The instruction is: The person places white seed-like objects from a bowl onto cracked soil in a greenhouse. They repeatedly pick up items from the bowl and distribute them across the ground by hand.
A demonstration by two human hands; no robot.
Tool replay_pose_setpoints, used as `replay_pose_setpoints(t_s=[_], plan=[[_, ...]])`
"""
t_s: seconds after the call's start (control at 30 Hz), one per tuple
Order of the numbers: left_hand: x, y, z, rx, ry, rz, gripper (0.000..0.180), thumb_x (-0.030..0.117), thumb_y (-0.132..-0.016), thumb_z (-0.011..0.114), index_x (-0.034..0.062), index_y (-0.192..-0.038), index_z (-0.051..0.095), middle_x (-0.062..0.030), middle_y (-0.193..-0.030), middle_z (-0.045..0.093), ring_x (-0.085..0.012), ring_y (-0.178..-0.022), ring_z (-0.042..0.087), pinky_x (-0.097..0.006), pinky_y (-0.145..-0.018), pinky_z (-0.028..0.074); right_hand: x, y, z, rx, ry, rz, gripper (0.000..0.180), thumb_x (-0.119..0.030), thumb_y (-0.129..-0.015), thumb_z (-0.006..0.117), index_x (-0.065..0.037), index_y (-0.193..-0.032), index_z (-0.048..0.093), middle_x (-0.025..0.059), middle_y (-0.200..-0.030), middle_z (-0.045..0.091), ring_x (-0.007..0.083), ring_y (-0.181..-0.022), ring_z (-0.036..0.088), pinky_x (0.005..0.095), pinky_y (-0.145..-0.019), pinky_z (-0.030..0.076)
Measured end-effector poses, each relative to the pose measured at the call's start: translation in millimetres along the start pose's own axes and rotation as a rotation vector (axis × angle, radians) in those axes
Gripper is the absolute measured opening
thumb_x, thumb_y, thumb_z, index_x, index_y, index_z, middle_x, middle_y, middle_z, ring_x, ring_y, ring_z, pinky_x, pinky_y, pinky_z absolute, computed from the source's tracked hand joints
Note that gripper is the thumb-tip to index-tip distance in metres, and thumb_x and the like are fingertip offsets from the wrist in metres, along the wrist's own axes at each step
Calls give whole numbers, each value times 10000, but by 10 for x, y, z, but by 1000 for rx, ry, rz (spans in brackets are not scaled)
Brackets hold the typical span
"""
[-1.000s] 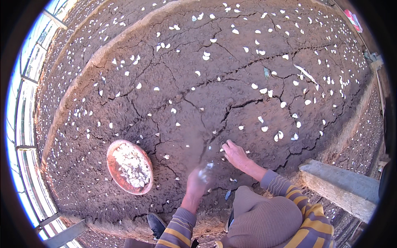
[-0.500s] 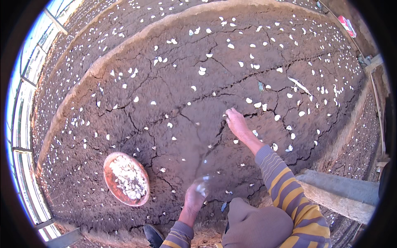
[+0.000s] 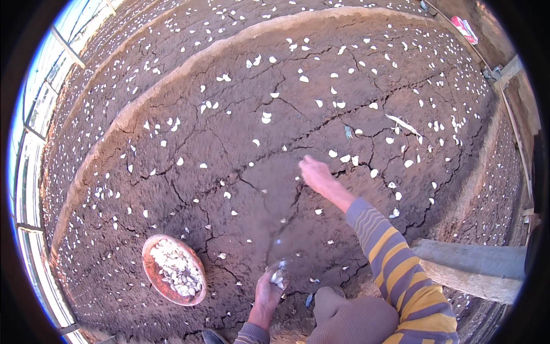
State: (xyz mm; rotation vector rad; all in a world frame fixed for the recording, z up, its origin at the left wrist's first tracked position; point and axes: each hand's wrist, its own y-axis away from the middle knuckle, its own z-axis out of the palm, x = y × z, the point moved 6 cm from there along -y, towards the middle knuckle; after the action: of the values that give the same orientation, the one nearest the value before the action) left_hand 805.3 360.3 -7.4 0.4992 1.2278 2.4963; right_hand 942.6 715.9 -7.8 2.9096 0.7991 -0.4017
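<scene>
My left hand [image 3: 266, 299] is low in front of me, cupped around several white garlic cloves [image 3: 277, 279]. Farther off and to the right, my right hand [image 3: 318, 175] is reaching over the brown soil [image 3: 344, 195] beside a crack. Its fingers are drawn together, and I cannot make out whether a clove is between them. An oval reddish bowl [image 3: 150, 274] partly filled with garlic cloves [image 3: 177, 266] rests on the ground to the left of my left hand. Single cloves, such as one clove [image 3: 333, 153] just right of my right hand, are scattered over the cracked bed.
A raised earth ridge [image 3: 229, 43] curves across the far side. A concrete-like beam [image 3: 467, 261] juts in at the right, near my right sleeve. A dry pale stalk [image 3: 404, 124] and a red-and-white packet [image 3: 464, 30] lie farther off. A pale frame [image 3: 31, 229] runs along the left.
The view has shifted, so the bowl and ground appear lower and slightly to the left. My right hand remains over nearly the same patch of soil. The cloves in my left hand show more sharply.
</scene>
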Motion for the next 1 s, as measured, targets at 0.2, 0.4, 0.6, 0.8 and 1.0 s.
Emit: replay_pose_setpoints(t_s=[0.2, 0.4, 0.6, 0.8, 1.0], plan=[[-9, 27, 17, 56, -6, -4, 291, 174, -967, 486, 43, -1218, 555, -56, -1016, 645, -194, -893, 604, -340, -694, 496, 768, 146, -373, 145, 410, 139, 170, -58, -781, 606, -85, -941, 557, 119, -982, 537, 290, -964, 557, 380, -819, 454], [-3, 131, 107, 135, 32, 11, 230, 168, -944, 548, 36, -1125, 603, -39, -873, 628, -161, -771, 594, -300, -639, 489, 1004, -141, -337, 236, -197, 257, 220, -88, -812, 613, -16, -1012, 560, 217, -987, 560, 401, -913, 598, 496, -805, 471], [-116, 36, 42, 101, -1, -31, 293, 192, -990, 420, 50, -1211, 549, -68, -960, 631, -177, -831, 586, -348, -711, 493, 1323, -848, -135, 206, -430, 458, 158, -95, -774, 624, -39, -921, 636, 215, -977, 632, 394, -964, 609, 470, -793, 490], [-190, 45, -103, 123, 36, -7, 267, 191, -986, 439, 44, -1172, 561, -68, -946, 633, -181, -817, 585, -335, -699, 497, 1110, -1125, -20, 102, -133, 418, 151, -88, -792, 615, -42, -927, 666, 197, -996, 647, 352, -929, 648, 419, -808, 530], [-161, 66, -50, 129, -14, 5, 268, 187, -971, 470, 31, -1170, 557, -77, -956, 636, -192, -840, 591, -333, -697, 502, 1005, -1215, 48, 75, 45, 390, 157, -95, -822, 606, -63, -959, 675, 188, -1012, 625, 346, -951, 650, 409, -803, 546]])
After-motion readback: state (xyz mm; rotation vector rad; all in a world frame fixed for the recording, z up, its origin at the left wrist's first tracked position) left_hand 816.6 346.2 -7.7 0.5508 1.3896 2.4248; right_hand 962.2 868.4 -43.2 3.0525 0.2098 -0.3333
